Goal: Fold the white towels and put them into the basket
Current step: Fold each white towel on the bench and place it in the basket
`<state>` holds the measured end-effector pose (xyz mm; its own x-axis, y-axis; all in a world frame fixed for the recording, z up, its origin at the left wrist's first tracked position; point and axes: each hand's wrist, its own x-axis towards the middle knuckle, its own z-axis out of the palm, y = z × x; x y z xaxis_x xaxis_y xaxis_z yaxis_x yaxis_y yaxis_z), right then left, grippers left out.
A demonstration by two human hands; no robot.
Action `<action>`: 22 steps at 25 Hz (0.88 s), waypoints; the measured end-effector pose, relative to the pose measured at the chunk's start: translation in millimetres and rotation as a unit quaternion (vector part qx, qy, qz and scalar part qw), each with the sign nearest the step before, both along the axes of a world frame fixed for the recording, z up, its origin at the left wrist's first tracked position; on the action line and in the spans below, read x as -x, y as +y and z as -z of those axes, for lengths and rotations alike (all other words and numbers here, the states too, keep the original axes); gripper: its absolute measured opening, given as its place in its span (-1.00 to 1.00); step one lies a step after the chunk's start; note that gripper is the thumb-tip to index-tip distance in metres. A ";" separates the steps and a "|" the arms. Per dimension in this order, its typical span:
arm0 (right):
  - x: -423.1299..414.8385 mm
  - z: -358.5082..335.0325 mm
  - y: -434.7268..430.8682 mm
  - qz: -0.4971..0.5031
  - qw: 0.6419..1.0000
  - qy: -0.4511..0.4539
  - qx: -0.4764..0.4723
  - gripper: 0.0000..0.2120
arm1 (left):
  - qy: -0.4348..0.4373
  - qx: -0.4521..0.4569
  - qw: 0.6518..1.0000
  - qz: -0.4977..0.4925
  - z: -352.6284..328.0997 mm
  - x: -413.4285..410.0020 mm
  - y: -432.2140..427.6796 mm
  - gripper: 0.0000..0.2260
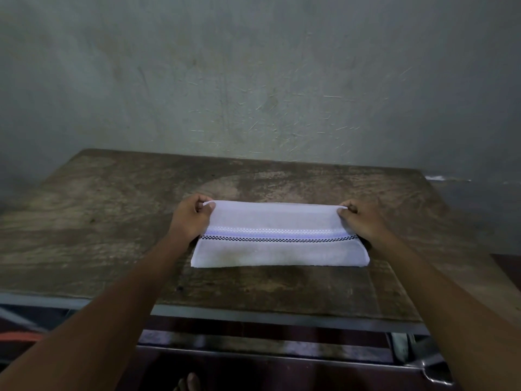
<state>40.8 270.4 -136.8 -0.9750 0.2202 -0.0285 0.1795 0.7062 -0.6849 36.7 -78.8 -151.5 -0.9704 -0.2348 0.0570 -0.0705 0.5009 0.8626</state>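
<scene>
Left hand [191, 218] pinches the far left corner of the white towel [279, 246]; right hand [363, 221] pinches its far right corner, fingers curled on the cloth. Towel lies part-folded on the wooden table [112, 221], towards its near edge, checked stripe across the middle. Risk: uneven pull could skew the fold; no basket in view.

Dim, flat light; soft blur and wide-angle bending at edges
</scene>
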 end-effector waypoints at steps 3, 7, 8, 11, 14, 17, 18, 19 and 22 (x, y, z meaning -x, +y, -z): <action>2.4 0.3 -2.5 -0.016 0.998 -0.002 -0.055 -0.82 | -0.002 0.044 0.999 0.016 -3.2 1.2 -2.5 -0.86; 5.6 -1.5 4.2 -0.114 0.982 -0.027 -0.151 -0.61 | -0.044 0.213 0.971 0.098 -13.6 6.0 -11.3 -0.81; 6.9 -2.9 6.1 -0.136 0.973 -0.036 -0.184 -0.60 | -0.056 0.233 0.965 0.110 -15.8 7.3 -13.3 -0.82; 7.8 -10.6 6.4 -0.178 0.964 -0.029 -0.193 -0.75 | -0.067 0.245 0.958 0.134 -21.6 7.4 -14.8 -0.80; 3.7 -24.6 4.5 -0.167 0.979 -0.039 -0.110 -0.91 | -0.055 0.222 0.961 0.158 -31.3 6.1 -16.7 -0.84; 1.1 -47.9 7.3 -0.144 0.988 -0.007 -0.056 -0.84 | 0.012 0.153 0.978 0.138 -52.6 4.7 -23.5 -0.94; 0.5 -59.2 8.3 -0.132 0.990 0.026 -0.030 -0.80 | 0.050 0.128 0.982 0.128 -62.0 3.3 -25.4 -0.96; -1.2 -72.1 8.8 -0.123 0.990 0.069 -0.016 -0.75 | 0.092 0.108 0.983 0.117 -72.3 1.5 -26.5 -0.94; -11.1 -104.2 9.5 -0.106 0.968 0.206 -0.100 -0.77 | 0.208 0.095 0.970 0.079 -97.0 -8.5 -24.2 -0.89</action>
